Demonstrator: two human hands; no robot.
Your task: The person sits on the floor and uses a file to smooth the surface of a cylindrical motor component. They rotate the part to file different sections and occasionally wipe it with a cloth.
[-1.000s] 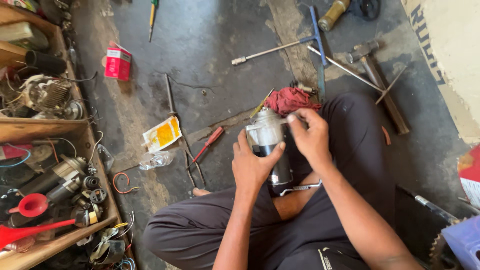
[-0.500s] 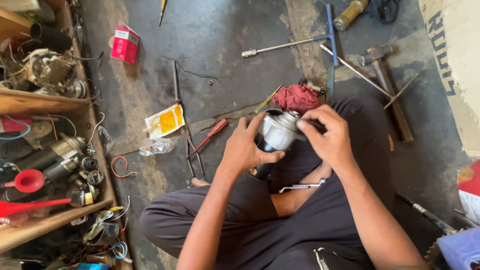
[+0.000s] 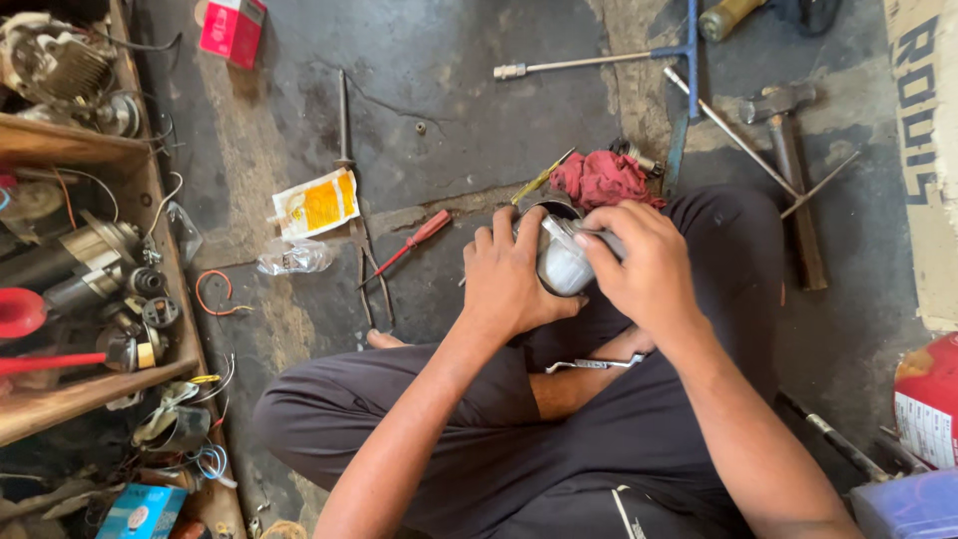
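Silvery metal cylindrical motor housing (image 3: pixel 561 262) sits clasped between both hands: left hand (image 3: pixel 509 274) wraps its side, right hand (image 3: pixel 644 268) closes over its top. Red rag (image 3: pixel 604 178) and red-handled screwdriver (image 3: pixel 411 240) lie on the floor nearby.

Red box (image 3: pixel 233 30) top left; yellow-white sachet (image 3: pixel 316 203) on the floor (clear wrapper (image 3: pixel 289 258) just below); blue box (image 3: pixel 142 511) bottom left.

I see a red rag (image 3: pixel 602 178) on the concrete floor (image 3: pixel 479 120). Left of the rag lie a red-handled screwdriver (image 3: pixel 411 243) and a yellow packet (image 3: pixel 317 204); right of it, a hammer (image 3: pixel 788 150).
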